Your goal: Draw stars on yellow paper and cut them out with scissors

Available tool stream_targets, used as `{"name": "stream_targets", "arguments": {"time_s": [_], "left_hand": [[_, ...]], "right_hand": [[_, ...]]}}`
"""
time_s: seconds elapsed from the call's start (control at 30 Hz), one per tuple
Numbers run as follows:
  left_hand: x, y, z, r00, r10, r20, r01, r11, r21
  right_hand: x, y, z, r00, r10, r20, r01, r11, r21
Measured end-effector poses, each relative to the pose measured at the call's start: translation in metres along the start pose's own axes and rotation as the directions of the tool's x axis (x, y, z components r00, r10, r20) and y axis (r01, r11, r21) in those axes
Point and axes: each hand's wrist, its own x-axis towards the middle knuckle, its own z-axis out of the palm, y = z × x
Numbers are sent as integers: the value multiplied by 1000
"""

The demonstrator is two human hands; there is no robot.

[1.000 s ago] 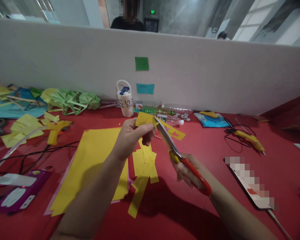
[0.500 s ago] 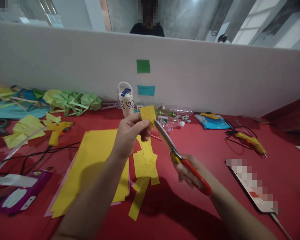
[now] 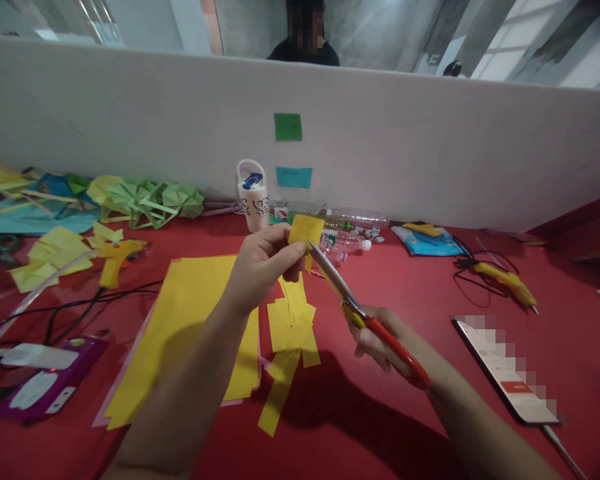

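My left hand [image 3: 267,267] pinches a small piece of yellow paper [image 3: 307,229] between thumb and fingers above the red table. Red-handled scissors [image 3: 350,303] are gripped in my right hand [image 3: 380,337], their blades pointing up and left, with the tips at the lower edge of the paper. The blades look nearly closed on it. Below my hands lie loose yellow paper cuttings [image 3: 283,327], in squares and strips. Left of them, partly behind my left forearm, is a stack of yellow sheets [image 3: 200,287] with pink paper under it.
A white tumbler [image 3: 257,207] and several plastic bottles [image 3: 350,243] line the white partition [image 3: 180,127]. Yellow glue guns lie at left [image 3: 113,263] and right [image 3: 505,280]. A purple power strip [image 3: 55,387], a phone [image 3: 505,373] and green folded-paper pieces [image 3: 145,200] are around. A person sits beyond the partition.
The paper in my left hand has shifted slightly right and tilted, and a narrow bit now hangs below it. The scissors stay against its lower edge.
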Motion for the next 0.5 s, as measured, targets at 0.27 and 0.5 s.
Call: {"name": "stream_targets", "arguments": {"time_s": [0.27, 0.5], "left_hand": [[1, 2, -1, 999, -34, 10, 34, 999, 14], [0, -2, 4, 994, -103, 42, 107, 986, -125]], "right_hand": [[0, 1, 4, 997, 74, 19, -75, 994, 83], [0, 4, 10, 1000, 4, 30, -10, 984, 177]]}}
